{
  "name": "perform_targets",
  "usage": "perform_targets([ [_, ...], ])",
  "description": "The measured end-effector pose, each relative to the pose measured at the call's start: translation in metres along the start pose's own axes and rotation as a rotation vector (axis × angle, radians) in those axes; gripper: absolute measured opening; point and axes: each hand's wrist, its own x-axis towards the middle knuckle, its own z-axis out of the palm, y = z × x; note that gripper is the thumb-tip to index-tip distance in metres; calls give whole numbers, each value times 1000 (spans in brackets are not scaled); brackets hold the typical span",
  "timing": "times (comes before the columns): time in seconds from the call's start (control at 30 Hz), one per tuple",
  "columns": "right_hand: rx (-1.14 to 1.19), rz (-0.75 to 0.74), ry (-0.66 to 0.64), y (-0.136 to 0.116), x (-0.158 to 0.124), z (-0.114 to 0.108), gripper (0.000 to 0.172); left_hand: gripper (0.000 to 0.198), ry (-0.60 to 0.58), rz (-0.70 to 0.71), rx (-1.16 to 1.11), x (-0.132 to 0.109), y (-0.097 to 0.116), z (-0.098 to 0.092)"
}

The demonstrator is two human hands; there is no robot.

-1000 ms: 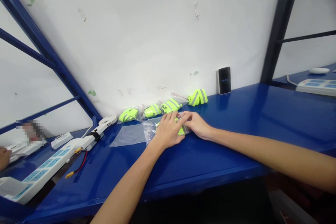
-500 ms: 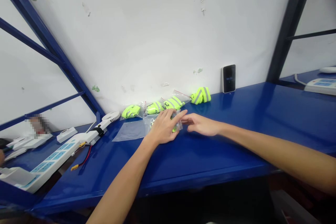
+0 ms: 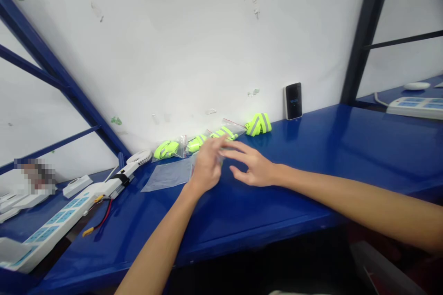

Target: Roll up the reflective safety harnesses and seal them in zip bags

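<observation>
My left hand [image 3: 207,164], blurred, is at the front of the row of bags, closed around part of a clear plastic bag that is mostly hidden. Beside it, my right hand [image 3: 254,164] has its fingers apart and reaches over to the left hand's fingertips. A flat clear bag [image 3: 168,175] lies to the left. Behind stand bagged yellow-green reflective straps: one at the left [image 3: 167,149], one in the middle [image 3: 196,144] and one partly behind my fingers [image 3: 224,134]. An unbagged strap roll [image 3: 258,124] is to the right.
A white power strip [image 3: 55,227], a small white fan [image 3: 139,156] and a red-black cable with yellow connectors [image 3: 105,214] lie at the left. A device with a dark screen [image 3: 293,101] leans on the wall behind the blue table [image 3: 270,221].
My left hand has turned more upright and its fingers have drawn in. My right hand has lifted and spread its fingers over toward the left hand. The view has shifted slightly right.
</observation>
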Motion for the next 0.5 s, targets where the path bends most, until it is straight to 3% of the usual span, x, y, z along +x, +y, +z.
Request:
perform_targets([
  [0.1,-41,28,206,-8,2,5,60,50,414,-277,-244,4,-1,2],
  [0.17,13,174,229,-9,4,11,76,53,527,-435,-368,6,1,5],
  [0.23,98,376,192,-5,7,19,90,60,524,-514,-470,8,3,10],
  [0.3,160,468,113,2,8,25,97,72,453,-513,-558,10,7,13],
  [0.4,298,424,80,10,8,26,86,85,329,-422,-629,11,14,12],
  [0.5,612,547,109,14,6,22,75,74,312,-381,-641,10,15,9],
])
